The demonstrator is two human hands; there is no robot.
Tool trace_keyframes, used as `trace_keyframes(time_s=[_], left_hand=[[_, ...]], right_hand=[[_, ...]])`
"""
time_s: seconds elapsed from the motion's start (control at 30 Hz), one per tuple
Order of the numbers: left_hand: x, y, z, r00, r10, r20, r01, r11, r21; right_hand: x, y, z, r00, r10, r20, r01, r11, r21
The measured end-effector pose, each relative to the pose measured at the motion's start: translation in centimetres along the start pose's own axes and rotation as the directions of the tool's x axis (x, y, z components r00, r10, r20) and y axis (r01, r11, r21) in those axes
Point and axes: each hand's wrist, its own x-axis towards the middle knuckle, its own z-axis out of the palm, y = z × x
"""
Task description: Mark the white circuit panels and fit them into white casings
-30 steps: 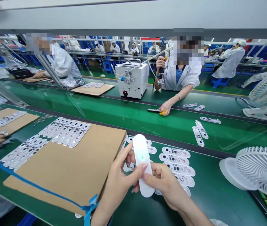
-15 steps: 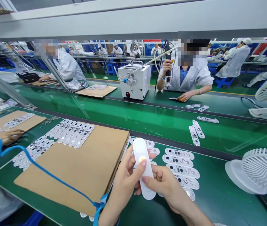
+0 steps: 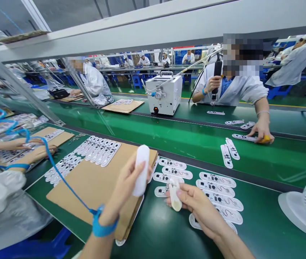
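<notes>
My left hand [image 3: 127,180], with a blue band round its wrist, grips a plain white oblong cover [image 3: 142,167] with rounded ends, tilted upright over the cardboard. In my right hand [image 3: 197,201] is a smaller white piece [image 3: 174,196], pinched between thumb and fingers; its lower end looks yellowish and its exact kind is unclear. Below and behind the right hand, oblong white circuit boards [image 3: 219,189] with black parts and red wires lie on the green bench. More such boards [image 3: 177,173] lie between my two hands.
A stack of cardboard sheets [image 3: 88,183] bears more boards [image 3: 103,149]. A blue coiled cord [image 3: 66,181] crosses it to my wrist band. At right stands a white fan [image 3: 297,207]. Opposite, a co-worker's hand [image 3: 262,129] touches a board on the green belt [image 3: 169,138].
My hands have parted: the left carries the oblong cover left and up, and the right now holds a smaller white piece. The glow on the cover is gone. The co-worker opposite reached toward the belt.
</notes>
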Motion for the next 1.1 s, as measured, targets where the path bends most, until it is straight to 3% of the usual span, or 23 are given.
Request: trace_keyframes(time_s=[0.03,0.07,0.13,0.23,0.33,0.5,0.6,0.67,0.73,0.8,0.93,1.03,1.1], left_hand=[[1.3,-1.2,-1.5,0.999,0.023,-0.024,-0.014,0.949,0.315],[2.7,-2.5,-2.9,0.999,0.033,-0.04,-0.001,0.782,0.624],[5.2,-5.2,-5.1,0.994,0.025,-0.106,0.066,0.635,0.769],[7.5,-8.6,-6.8,0.987,0.079,-0.144,0.084,0.508,0.857],[8.3,-10.4,-7.7,0.974,0.144,-0.175,0.099,0.424,0.9],[8.2,-11.0,-8.7,0.949,0.194,-0.248,0.153,0.404,0.902],[9.1,-9.9,-7.8,0.956,0.201,-0.214,0.103,0.452,0.886],[10.4,-8.5,-5.7,0.968,0.21,-0.135,0.012,0.501,0.865],[12.0,-6.5,-2.1,0.977,0.214,-0.018,-0.107,0.559,0.823],[13.5,-4.4,3.1,0.972,0.205,0.111,-0.217,0.618,0.755],[15.6,-0.9,15.7,0.938,0.157,0.308,-0.324,0.706,0.63],[16.4,0.6,23.4,0.943,0.097,0.32,-0.289,0.716,0.636],[16.8,1.1,26.4,0.96,0.045,0.277,-0.228,0.698,0.678]], right_hand=[[0.1,-0.1,-0.3,0.999,-0.014,-0.04,0.013,1.0,-0.013],[0.0,-0.3,-0.5,0.998,-0.028,-0.06,0.027,0.999,-0.017],[-0.2,-0.9,-1.0,0.996,-0.052,-0.066,0.051,0.999,-0.02],[-0.8,-1.7,-1.3,0.996,-0.058,-0.069,0.056,0.998,-0.028],[-1.2,-2.2,-1.3,0.996,-0.065,-0.064,0.062,0.997,-0.036],[-1.6,-2.8,-1.5,0.993,-0.104,-0.058,0.102,0.994,-0.032],[-2.3,-4.0,-2.0,0.983,-0.156,-0.095,0.155,0.988,-0.014],[-3.1,-5.2,-2.5,0.963,-0.221,-0.156,0.225,0.974,0.004],[-4.2,-6.3,-3.2,0.914,-0.311,-0.26,0.326,0.945,0.019],[-5.5,-7.1,-4.0,0.832,-0.408,-0.376,0.444,0.896,0.01],[-7.5,-8.0,-5.6,0.642,-0.527,-0.557,0.598,0.799,-0.065],[-8.5,-8.4,-6.5,0.536,-0.561,-0.631,0.649,0.752,-0.118],[-9.0,-8.7,-6.9,0.501,-0.576,-0.646,0.668,0.732,-0.136]])
